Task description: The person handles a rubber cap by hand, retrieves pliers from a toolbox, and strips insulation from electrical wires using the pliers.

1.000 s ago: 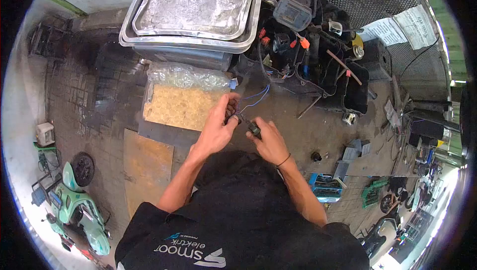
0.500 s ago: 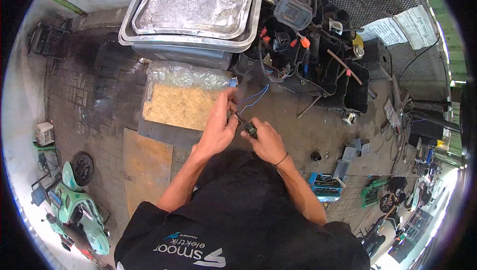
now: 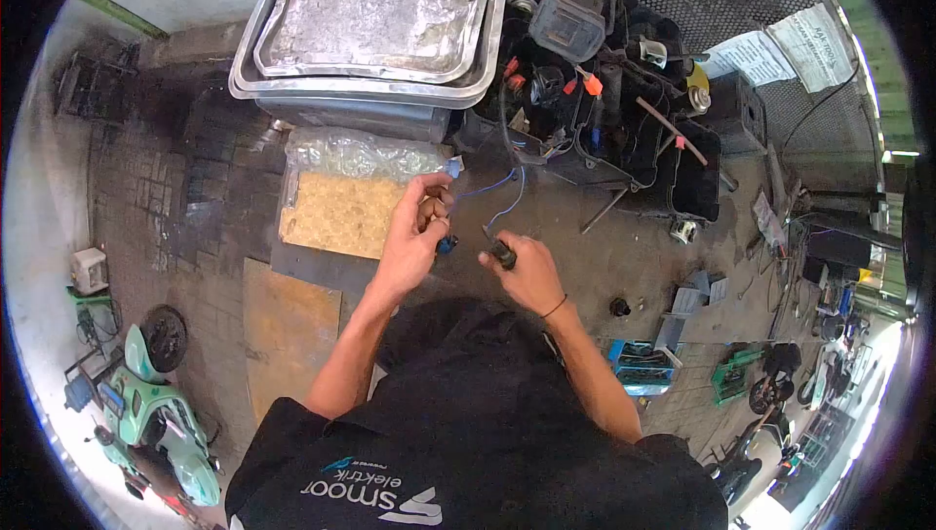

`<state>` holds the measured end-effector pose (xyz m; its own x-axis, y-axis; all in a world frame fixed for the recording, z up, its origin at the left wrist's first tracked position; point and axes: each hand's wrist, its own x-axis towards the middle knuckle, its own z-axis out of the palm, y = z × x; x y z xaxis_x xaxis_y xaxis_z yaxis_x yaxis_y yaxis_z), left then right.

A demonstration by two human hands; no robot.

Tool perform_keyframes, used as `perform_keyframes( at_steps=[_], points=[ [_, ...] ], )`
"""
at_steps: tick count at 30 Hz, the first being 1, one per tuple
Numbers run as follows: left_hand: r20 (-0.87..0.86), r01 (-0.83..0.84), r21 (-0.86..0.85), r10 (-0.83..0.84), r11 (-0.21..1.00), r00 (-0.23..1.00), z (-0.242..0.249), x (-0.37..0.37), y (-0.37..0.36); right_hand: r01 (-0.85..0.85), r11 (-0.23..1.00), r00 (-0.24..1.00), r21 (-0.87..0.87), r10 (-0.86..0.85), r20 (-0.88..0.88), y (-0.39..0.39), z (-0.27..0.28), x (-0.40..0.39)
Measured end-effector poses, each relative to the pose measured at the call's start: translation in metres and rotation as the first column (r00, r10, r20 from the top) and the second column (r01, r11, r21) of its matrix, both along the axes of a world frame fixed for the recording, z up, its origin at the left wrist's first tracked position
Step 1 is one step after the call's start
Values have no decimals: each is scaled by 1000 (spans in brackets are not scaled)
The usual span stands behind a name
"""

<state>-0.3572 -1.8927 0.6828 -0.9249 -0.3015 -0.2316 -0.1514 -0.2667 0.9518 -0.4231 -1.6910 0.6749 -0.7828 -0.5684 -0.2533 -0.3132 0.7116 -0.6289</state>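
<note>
My left hand [image 3: 411, 237] has its fingers curled around a small dark-blue part [image 3: 447, 244], which shows below the thumb. Thin blue wires [image 3: 509, 200] loop from near these fingers toward the black bins; their ends behind my fingers are hidden. In my right hand [image 3: 527, 272] is a dark-handled screwdriver [image 3: 503, 253], its thin shaft pointing up and to the left. The tip is apart from the blue part.
Bubble wrap [image 3: 366, 155] lies along the top of a tan honeycomb board [image 3: 336, 213]. Metal trays [image 3: 375, 18] are stacked behind it. Black bins [image 3: 673, 174] hold parts and cables at the back right. A blue crate [image 3: 641, 366] stands at right, and a green scooter [image 3: 161, 413] at lower left.
My hands have moved apart. The left has shifted left, and the screwdriver has drawn away to the right. The blue part now shows under my left thumb.
</note>
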Motion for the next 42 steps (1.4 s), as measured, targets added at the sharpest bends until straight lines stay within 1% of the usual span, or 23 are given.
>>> perform_keyframes(
  at_steps=[1,2,3,7,9,10,11,12,14,15,17,18,22,24,25,27,28,30,31,33,37,39,42],
  points=[
    [-2,1,-2,-1,1000,1000,-2,-3,-1,-60,998,997,24,59,43,3,1,-3],
    [85,66,-20,-64,998,994,-4,-8,-2,-124,991,989,46,120,88,4,3,-5],
    [176,130,-32,-123,991,977,-4,-11,-3,-126,991,988,45,122,90,3,5,-5],
    [180,206,-109,-184,973,966,-2,-34,7,-183,982,983,57,182,13,2,19,-2],
    [202,379,156,-405,912,892,-9,-47,5,-206,976,978,66,207,-15,5,15,1],
    [199,382,152,-407,912,892,-13,-50,5,-245,968,969,51,247,-29,10,4,1],
    [153,387,203,-419,900,895,-17,-53,5,-284,958,957,38,286,-41,15,-4,1],
    [108,394,254,-431,883,896,-20,-54,6,-281,959,958,39,282,-43,20,-5,-1],
    [111,388,285,-432,877,895,-26,-54,5,-361,932,933,-21,361,3,33,-6,-8],
    [117,377,316,-430,871,895,-27,-53,4,-358,933,934,-21,358,1,40,-8,-12],
    [105,380,285,-422,880,900,-29,-49,3,-214,977,973,-10,214,81,54,-10,-19],
    [92,380,255,-414,889,906,-30,-47,3,-214,974,971,72,204,124,55,-3,-30],
    [110,373,215,-402,903,909,-28,-40,3,-226,969,968,96,213,129,55,4,-83],
    [89,330,300,-371,895,925,-30,-39,3,-297,948,943,-115,310,117,53,-2,-102],
    [85,335,298,-375,894,923,-28,-37,3,-293,949,945,-114,306,113,52,-4,-104],
    [128,287,289,-333,914,934,-26,-35,2,-403,913,913,-66,395,-100,46,-8,-112],
    [127,281,290,-328,915,936,-26,-35,1,-408,911,911,-64,401,-100,45,-11,-114],
    [105,303,251,-337,920,936,-25,-34,-1,-420,906,895,49,423,-145,40,-11,-117],
    [106,297,253,-331,921,938,-24,-34,-2,-426,903,892,50,428,-144,36,-8,-121],
    [116,311,230,-343,922,932,-22,-34,-3,-436,883,900,174,421,116,27,4,-131],
    [119,295,260,-333,920,935,-26,-34,-3,-463,856,886,231,446,124,18,16,-139],
    [156,300,213,-336,930,929,-26,-34,-2,-497,822,867,277,486,112,16,17,-142],
    [151,286,206,-320,936,935,-27,-34,-1,-496,812,866,307,490,102,13,23,-143]
  ],
)
